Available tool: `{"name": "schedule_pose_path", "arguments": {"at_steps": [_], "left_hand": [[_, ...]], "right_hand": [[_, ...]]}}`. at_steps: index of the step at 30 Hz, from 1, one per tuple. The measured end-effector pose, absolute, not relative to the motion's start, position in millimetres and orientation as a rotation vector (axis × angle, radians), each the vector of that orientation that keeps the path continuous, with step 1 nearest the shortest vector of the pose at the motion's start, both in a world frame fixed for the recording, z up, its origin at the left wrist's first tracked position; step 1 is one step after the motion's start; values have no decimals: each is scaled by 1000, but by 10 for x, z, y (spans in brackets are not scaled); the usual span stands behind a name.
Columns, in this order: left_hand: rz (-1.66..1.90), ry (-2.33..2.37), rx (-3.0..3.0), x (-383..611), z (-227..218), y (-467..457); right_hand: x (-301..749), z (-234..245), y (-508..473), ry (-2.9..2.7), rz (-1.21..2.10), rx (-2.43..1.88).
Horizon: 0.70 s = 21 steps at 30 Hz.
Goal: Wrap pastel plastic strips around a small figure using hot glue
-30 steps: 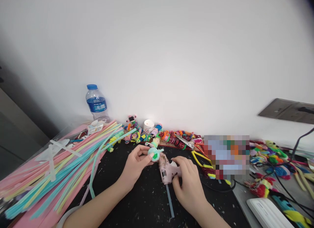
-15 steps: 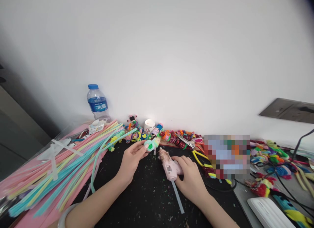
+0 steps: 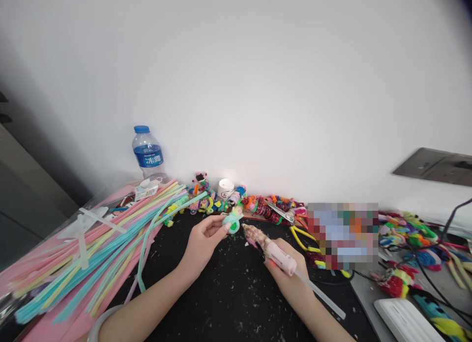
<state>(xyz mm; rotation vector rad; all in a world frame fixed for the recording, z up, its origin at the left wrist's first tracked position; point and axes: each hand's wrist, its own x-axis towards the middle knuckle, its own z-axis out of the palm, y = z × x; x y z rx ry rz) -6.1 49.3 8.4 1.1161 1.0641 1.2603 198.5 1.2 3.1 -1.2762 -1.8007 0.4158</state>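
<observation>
My left hand (image 3: 202,241) pinches a small round craft piece (image 3: 232,222) of mint, green and pink fuzzy wire above the black mat (image 3: 221,293). My right hand (image 3: 289,273) grips a pink hot glue gun (image 3: 275,251), lifted off the mat, with its glue-crusted nozzle pointing up-left and ending just right of the craft piece. A clear glue stick (image 3: 320,295) juts from the gun's back toward the lower right.
A heap of long pastel fuzzy wire stems (image 3: 92,253) lies at left on pink sheets. A water bottle (image 3: 148,155), a small white jar (image 3: 225,187), finished colourful craft pieces (image 3: 258,204), scissors (image 3: 278,212) and yellow pliers (image 3: 300,236) line the wall. Cables and more crafts lie at right.
My right hand has lifted the glue gun off the mat and tipped its nozzle toward the craft piece. My left hand turned the piece slightly and kept it near the same spot.
</observation>
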Motion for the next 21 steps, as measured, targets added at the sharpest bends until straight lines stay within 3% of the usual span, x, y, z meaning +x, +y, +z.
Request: {"name": "schedule_pose_path", "arguments": {"at_steps": [21], "left_hand": [[1222,1037,1187,-45,53,473]], "right_hand": [[1990,6,10,-1839,381,-1312]]}}
